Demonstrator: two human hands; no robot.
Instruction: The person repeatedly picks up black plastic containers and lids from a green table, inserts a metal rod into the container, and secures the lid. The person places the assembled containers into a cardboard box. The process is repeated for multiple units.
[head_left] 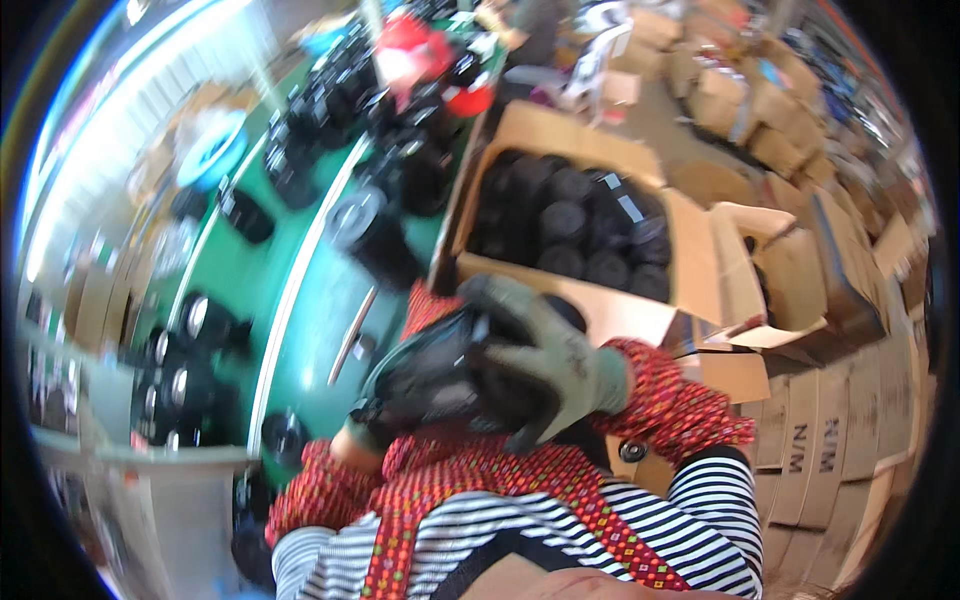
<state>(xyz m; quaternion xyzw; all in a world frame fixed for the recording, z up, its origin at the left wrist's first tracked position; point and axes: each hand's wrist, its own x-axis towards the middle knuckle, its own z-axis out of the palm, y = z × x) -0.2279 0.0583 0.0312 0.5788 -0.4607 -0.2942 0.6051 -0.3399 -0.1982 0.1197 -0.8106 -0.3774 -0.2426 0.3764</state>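
Observation:
In front of my chest I hold a glossy black rounded object (430, 380), seemingly in thin plastic wrap; motion blur hides its exact kind. My right hand (550, 365), in a grey-green work glove with dark palm and fingers, curls over its right side. On its lower left, my left hand (372, 425) grips it, with most of the fingers hidden behind it. A dark cylindrical container (375, 240) lies just beyond on the green work surface (310, 330). To the right of that surface, an open carton (555, 125) is packed with rows of black round pieces (565, 222).
More black containers (200, 320) stand along the left, and others crowd the far end near a red bag (410, 50). A light blue basin (213, 150) sits far left. Smaller open cartons (790, 270) and stacked flat cardboard (840, 420) fill the right.

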